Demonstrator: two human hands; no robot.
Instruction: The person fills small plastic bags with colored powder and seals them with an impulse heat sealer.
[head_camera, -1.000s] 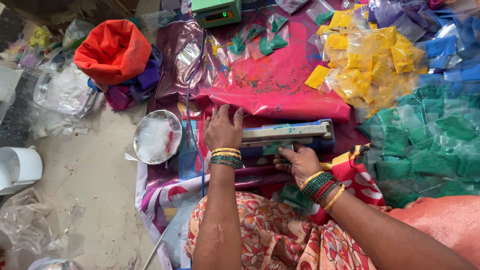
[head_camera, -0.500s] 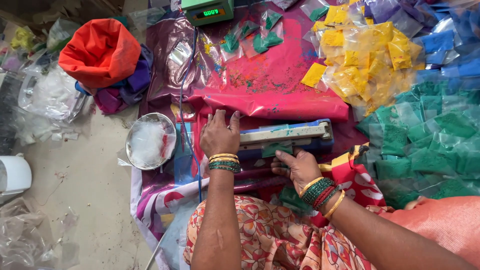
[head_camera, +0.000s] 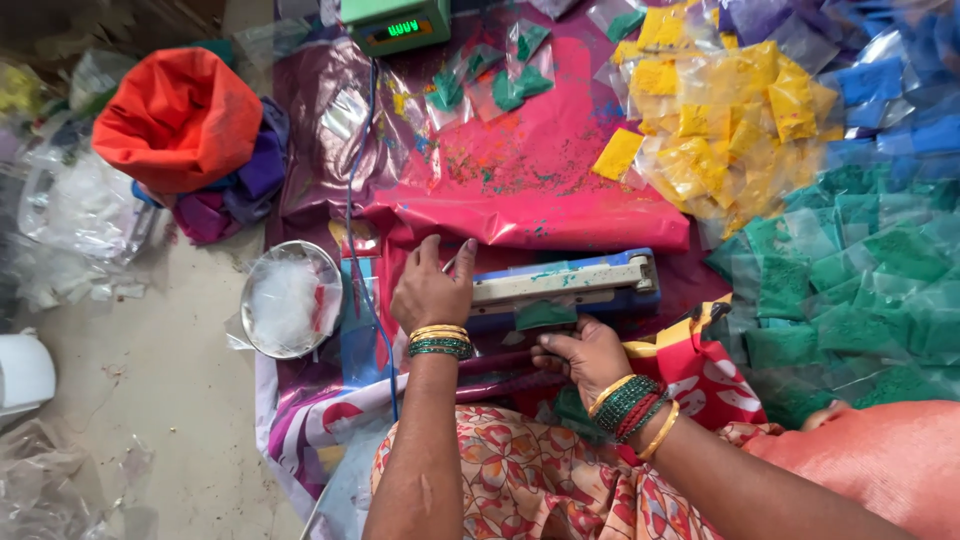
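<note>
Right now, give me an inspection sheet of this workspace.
Surface: pink plastic sheet dusted with coloured powder.
Job's things: blue heat sealer; small green powder packet in it.
Clutter: yellow packets, green packets, orange sack, steel bowl of clear bags, green scale.
Hands: left hand presses the sealer's arm; right hand holds the packet.
Cables: blue cable.
Surroundings: concrete floor, white container.

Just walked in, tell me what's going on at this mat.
A person sits on the floor at a blue heat sealer. The left hand presses on its arm, and the right hand holds a small packet of green powder in the jaw. Sealed green packets and yellow packets are heaped to the right. A steel bowl of empty clear bags sits to the left.
</note>
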